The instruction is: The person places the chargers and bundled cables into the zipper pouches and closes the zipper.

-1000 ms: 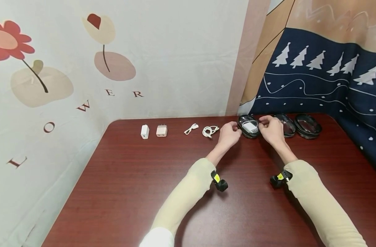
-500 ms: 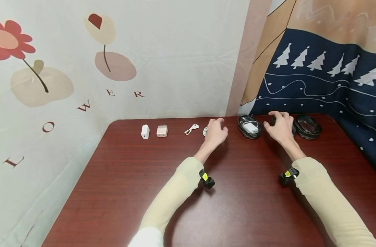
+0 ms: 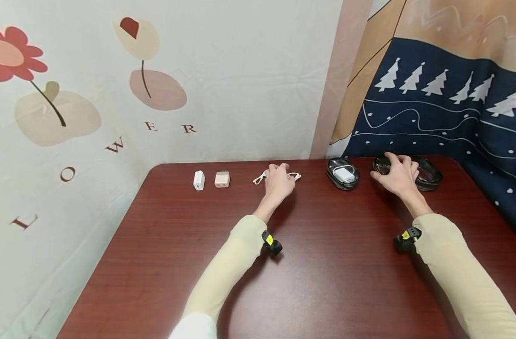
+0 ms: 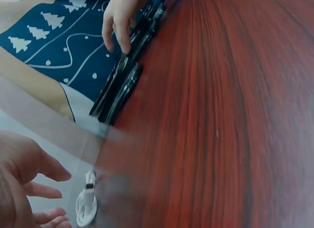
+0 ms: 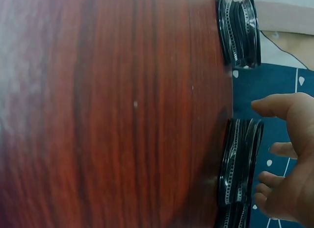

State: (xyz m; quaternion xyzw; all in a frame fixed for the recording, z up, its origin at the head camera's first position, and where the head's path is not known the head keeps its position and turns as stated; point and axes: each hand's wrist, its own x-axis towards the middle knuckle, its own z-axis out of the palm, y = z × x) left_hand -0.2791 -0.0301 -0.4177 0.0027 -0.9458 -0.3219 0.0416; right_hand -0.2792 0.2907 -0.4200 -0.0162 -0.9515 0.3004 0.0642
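Note:
My left hand [image 3: 279,182] hovers over the white cables at the back of the table, fingers loosely bent and holding nothing. It partly covers a short white USB cable [image 3: 259,179] and a longer coiled white cable [image 3: 297,176], whose loops show beside the fingers in the left wrist view. Over the middle black zip case [image 3: 381,165] is my right hand [image 3: 399,178], its thumb and fingers spread apart around nothing in the right wrist view. An oval black zip case [image 3: 342,173] with a clear top stands to its left; a white item with a cable lies inside.
A third black case [image 3: 429,176] sits at the right, partly behind the right hand. Toward the left are a white charger plug [image 3: 199,181] and a pinkish two-port charger plug [image 3: 221,179]. Fabric hangs along the back edge of the dark red table [image 3: 317,282].
Both hands have left the left case, which stays in place with the white item inside. My left hand has moved left over the cables; my right hand has moved right over the middle case.

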